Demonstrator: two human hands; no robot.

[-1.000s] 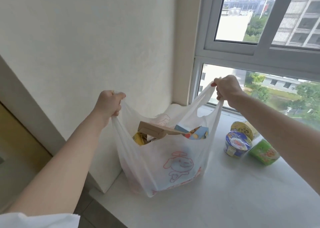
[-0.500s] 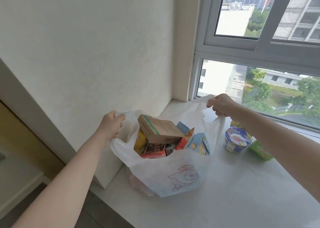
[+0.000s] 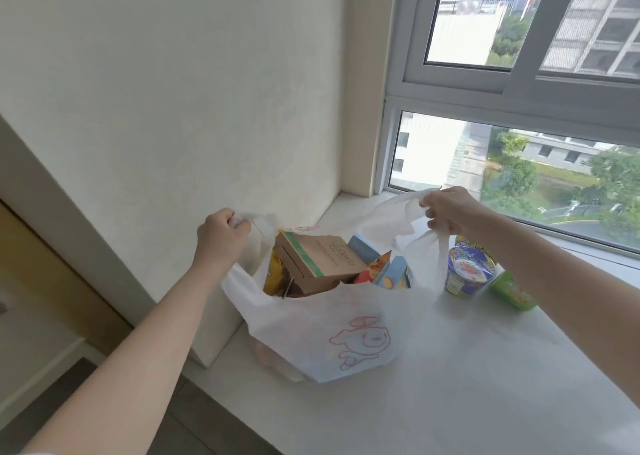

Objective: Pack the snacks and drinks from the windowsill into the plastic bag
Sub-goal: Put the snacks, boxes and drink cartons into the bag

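Plastic bag [image 3: 332, 337] is seated on the windowsill [image 3: 450, 385]; one handle is gripped by the left hand [image 3: 221, 234], the other by the right hand [image 3: 446, 210]. A cardboard box [image 3: 318, 264] is held inside. At three o'clock, a blue cup [image 3: 467, 274] is seen.

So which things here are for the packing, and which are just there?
For the job:
plastic bag
left hand
right hand
cardboard box
blue noodle cup
green cup

Just there:
windowsill
window
wall
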